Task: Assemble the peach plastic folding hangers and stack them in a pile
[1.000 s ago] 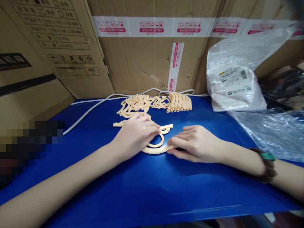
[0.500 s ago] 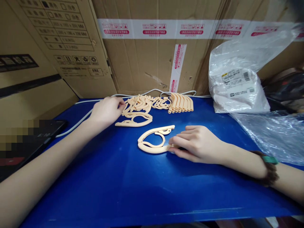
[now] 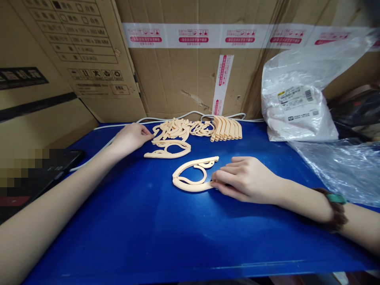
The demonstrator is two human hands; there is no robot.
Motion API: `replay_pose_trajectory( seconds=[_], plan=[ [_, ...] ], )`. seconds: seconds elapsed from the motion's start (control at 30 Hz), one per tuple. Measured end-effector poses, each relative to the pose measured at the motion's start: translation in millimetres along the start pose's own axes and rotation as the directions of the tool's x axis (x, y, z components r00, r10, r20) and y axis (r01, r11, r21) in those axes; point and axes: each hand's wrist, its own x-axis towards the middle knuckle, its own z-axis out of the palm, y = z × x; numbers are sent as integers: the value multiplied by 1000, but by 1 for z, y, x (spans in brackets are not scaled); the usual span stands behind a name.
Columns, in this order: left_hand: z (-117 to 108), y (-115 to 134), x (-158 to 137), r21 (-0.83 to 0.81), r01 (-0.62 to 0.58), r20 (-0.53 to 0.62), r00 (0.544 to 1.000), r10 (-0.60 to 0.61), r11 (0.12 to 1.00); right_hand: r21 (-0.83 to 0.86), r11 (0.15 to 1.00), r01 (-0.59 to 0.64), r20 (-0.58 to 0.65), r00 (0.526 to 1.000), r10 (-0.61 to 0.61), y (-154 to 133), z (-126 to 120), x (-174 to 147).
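Observation:
On the blue table lies a beige folding hanger (image 3: 190, 187), its two arms folded toward each other and a curved hook between them. My right hand (image 3: 247, 180) pinches the end of its nearer arm with thumb and fingers. Further back, my left hand (image 3: 133, 137) has its fingertips closed on a curved beige piece at the left edge of a heap of loose hanger parts (image 3: 175, 128). A second folded hanger (image 3: 173, 154) rests just in front of that heap.
Beside the heap are ring-like hooks (image 3: 203, 128) and a row of curved hanger arms (image 3: 227, 128). A white cable (image 3: 102, 149) runs behind. Cardboard boxes (image 3: 178, 79) wall the back and left. A plastic bag (image 3: 297, 107) stands right; a phone (image 3: 63, 164) lies left.
My left hand has drawn back slightly left and down, its fingertips now at the heap's edge. My right hand and the folding hanger have stayed in place.

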Motion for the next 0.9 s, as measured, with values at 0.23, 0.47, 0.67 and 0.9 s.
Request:
replay_pose_trajectory(
  seconds=[0.23,0.47,0.67,0.9],
  plan=[
    [-6,0,-2,39,99,60,993,-101,994,15,1000,-4,-1,1000,4,0,0,0],
    [-17,13,-13,59,108,-53,993,-105,992,-1,1000,-20,-37,999,20,-1,-2,0],
    [-13,70,-65,-24,-222,-237,948,210,975,11,990,-140,-235,962,139,0,-9,1],
    [20,111,-129,-48,-754,-225,647,729,655,32,990,-137,-268,953,141,1,-12,0]
  ],
)
